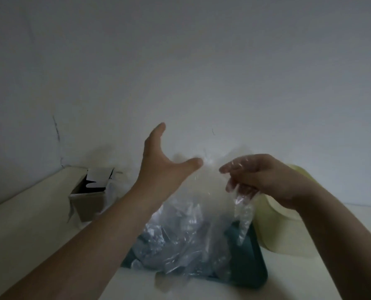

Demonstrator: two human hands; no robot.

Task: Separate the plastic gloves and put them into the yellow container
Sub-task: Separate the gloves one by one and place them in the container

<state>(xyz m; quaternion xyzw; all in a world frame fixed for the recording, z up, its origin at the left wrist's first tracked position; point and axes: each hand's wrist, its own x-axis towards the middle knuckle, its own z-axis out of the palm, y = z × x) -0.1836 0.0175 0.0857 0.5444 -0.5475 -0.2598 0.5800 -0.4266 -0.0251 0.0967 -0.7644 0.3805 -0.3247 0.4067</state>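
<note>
- The left hand (158,163) is raised in front of the wall (180,61), fingers straight and thumb spread wide, gripping nothing that I can make out.
- The right hand (260,176) has its fingers curled down, pinching a clear plastic glove (244,215) that dangles from them (crinkled, almost see-through).
- Film also hazes the gap between the hands; whether it touches the left thumb I cannot tell.
- Below, the pile of plastic gloves (175,241) lies heaped in a teal tray (253,263) on the pale table (28,230).
- The yellow container (284,234) stands just beside the tray, under the right wrist.
- A cardboard box (89,204), flaps open, sits off to the left by the wall.
</note>
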